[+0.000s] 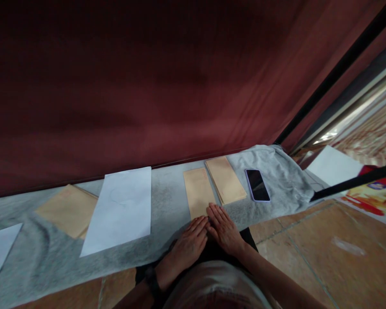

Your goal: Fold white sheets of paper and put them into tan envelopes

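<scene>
My left hand [193, 240] lies flat with its fingers stretched out, the fingertips at the near end of a brown envelope [198, 189]. Beside it, my right hand [224, 227] is also flat, its fingertips by the envelope's lower right corner. The thumbs and fingertips of both hands come close together, and neither hand holds anything. Just right of the single envelope lies a stack of brown envelopes [225, 178]. Left of my hands are white paper sheets [122, 206], with faint marks on top.
Grey cloth [167, 201] covers the narrow table. A phone [257, 184] lies right of the envelopes. More brown envelopes [67, 208] and another white sheet [1, 249] are at the left. A dark red curtain [148, 107] stands behind; a black pole [357, 182] crosses at right.
</scene>
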Action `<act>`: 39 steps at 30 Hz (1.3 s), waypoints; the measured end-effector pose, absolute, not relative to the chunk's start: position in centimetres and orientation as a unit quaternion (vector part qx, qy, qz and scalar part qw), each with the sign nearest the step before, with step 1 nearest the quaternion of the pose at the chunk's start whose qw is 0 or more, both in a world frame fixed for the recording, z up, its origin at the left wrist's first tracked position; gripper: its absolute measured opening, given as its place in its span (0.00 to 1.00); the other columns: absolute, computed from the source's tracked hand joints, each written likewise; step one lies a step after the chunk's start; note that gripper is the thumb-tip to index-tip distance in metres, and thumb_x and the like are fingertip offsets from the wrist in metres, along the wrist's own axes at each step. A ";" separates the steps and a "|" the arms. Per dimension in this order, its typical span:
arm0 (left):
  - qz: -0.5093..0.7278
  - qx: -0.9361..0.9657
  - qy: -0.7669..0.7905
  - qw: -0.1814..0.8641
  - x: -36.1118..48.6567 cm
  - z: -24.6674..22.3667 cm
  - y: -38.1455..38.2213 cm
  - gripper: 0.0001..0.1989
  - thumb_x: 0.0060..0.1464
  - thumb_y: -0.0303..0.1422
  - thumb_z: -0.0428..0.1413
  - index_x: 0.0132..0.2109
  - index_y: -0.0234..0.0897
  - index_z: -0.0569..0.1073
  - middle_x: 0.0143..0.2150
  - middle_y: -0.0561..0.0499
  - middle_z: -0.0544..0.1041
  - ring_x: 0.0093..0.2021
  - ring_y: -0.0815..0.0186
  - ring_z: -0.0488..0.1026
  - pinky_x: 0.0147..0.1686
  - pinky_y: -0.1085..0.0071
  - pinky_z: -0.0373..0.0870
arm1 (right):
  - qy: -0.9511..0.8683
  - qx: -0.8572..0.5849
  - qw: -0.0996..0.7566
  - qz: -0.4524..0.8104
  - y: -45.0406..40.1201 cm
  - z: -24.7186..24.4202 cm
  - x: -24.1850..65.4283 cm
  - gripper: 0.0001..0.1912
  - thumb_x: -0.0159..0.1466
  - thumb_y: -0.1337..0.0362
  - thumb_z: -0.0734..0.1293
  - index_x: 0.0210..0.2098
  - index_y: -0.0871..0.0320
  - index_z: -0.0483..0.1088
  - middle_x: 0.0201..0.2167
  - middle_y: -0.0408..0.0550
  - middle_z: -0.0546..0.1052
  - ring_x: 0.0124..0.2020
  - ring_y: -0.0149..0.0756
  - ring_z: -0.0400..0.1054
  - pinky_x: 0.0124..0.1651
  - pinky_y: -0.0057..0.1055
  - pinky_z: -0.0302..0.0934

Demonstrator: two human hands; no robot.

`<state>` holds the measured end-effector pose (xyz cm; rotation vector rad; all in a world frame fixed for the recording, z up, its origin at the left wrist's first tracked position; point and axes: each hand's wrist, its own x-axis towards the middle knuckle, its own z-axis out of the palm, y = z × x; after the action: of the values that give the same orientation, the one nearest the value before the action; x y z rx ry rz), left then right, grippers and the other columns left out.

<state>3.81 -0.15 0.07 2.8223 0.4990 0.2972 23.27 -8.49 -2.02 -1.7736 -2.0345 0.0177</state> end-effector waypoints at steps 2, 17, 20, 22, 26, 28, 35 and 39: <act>0.103 0.966 0.188 0.144 4.0 0.4 0.5 0.20 0.70 0.30 0.43 0.64 0.35 0.68 0.65 0.44 0.72 0.66 0.63 0.67 0.65 0.63 0.65 | -0.755 -0.623 0.204 0.019 -9.5 -1.6 23.8 0.34 0.74 0.56 0.61 0.74 0.61 0.48 0.73 0.59 0.55 0.73 0.47 0.50 0.72 0.50 0.54; 0.072 0.949 0.301 0.062 14.4 -1.8 9.1 0.30 0.70 0.39 0.40 0.72 0.25 0.56 0.75 0.38 0.54 0.75 0.56 0.47 0.73 0.55 0.45 | -0.736 -0.647 0.193 0.043 -9.7 -1.3 23.8 0.27 0.74 0.64 0.59 0.71 0.57 0.56 0.71 0.52 0.61 0.71 0.43 0.56 0.71 0.49 0.55; 0.075 0.945 0.314 0.060 15.7 -1.6 10.8 0.30 0.70 0.39 0.39 0.72 0.25 0.57 0.74 0.38 0.54 0.75 0.57 0.47 0.73 0.56 0.43 | -0.733 -0.649 0.200 0.037 -9.7 -1.2 23.7 0.27 0.74 0.65 0.58 0.71 0.56 0.56 0.70 0.52 0.62 0.71 0.42 0.56 0.71 0.48 0.55; 0.079 0.942 0.319 0.060 16.1 -1.6 11.2 0.30 0.70 0.40 0.39 0.71 0.25 0.57 0.74 0.38 0.55 0.75 0.57 0.48 0.73 0.56 0.43 | -0.729 -0.654 0.199 0.034 -9.7 -1.2 23.6 0.27 0.74 0.66 0.58 0.71 0.56 0.56 0.70 0.52 0.62 0.70 0.42 0.57 0.71 0.48 0.55; 0.088 0.941 0.321 0.062 15.6 -1.9 10.4 0.30 0.69 0.39 0.40 0.72 0.28 0.56 0.74 0.40 0.55 0.75 0.58 0.48 0.74 0.54 0.41 | -0.722 -0.664 0.195 0.027 -9.8 -1.1 23.2 0.28 0.73 0.66 0.58 0.72 0.57 0.54 0.70 0.52 0.63 0.70 0.43 0.57 0.72 0.49 0.52; 0.090 0.944 0.313 0.060 14.8 -2.1 9.5 0.30 0.68 0.38 0.42 0.73 0.30 0.55 0.75 0.41 0.55 0.75 0.58 0.48 0.74 0.54 0.41 | -0.717 -0.669 0.195 0.026 -9.9 -1.2 23.1 0.29 0.73 0.66 0.58 0.72 0.57 0.53 0.70 0.53 0.63 0.70 0.44 0.57 0.72 0.49 0.51; 0.098 0.955 0.278 0.042 11.4 -2.0 5.4 0.29 0.69 0.37 0.43 0.73 0.31 0.55 0.74 0.41 0.57 0.75 0.58 0.50 0.73 0.54 0.47 | -0.647 -0.722 0.240 0.038 -10.1 -1.6 22.9 0.28 0.71 0.68 0.58 0.70 0.58 0.57 0.68 0.57 0.65 0.67 0.47 0.60 0.66 0.50 0.60; 0.093 0.961 0.259 0.021 9.6 -2.0 2.6 0.28 0.67 0.32 0.46 0.72 0.33 0.58 0.74 0.42 0.58 0.74 0.56 0.53 0.71 0.52 0.51 | -0.594 -0.749 0.289 0.052 -9.3 -1.7 22.8 0.26 0.69 0.70 0.58 0.66 0.56 0.63 0.64 0.56 0.70 0.60 0.48 0.67 0.60 0.50 0.66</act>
<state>9.57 2.55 -2.03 2.9798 0.8032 0.2868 22.76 -9.35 -1.73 -1.9982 -1.5866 0.1379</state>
